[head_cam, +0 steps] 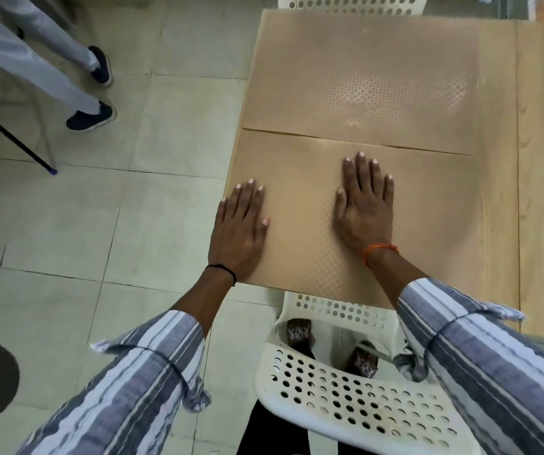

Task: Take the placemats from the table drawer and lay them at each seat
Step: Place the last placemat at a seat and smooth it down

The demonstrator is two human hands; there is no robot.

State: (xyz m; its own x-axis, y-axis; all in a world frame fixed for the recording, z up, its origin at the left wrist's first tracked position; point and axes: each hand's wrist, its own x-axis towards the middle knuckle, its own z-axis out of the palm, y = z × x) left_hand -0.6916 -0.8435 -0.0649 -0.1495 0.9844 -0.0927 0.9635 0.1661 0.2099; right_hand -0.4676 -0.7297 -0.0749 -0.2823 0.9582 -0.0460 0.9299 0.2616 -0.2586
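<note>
Fingers (361, 172) straight on both hands, gripping nothing: left hand (239, 231) and right hand (364, 208) press flat on near tan textured placemat (428, 208), light wooden table (543, 159).

Pale tiled floor (67, 224), white perforated chair (346, 399), wooden table (539, 192)

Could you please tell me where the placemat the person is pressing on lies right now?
In the head view, the near placemat lies flat at the table's near left end, under both hands, left and right, bordering the far placemat, above the white chair.
</note>
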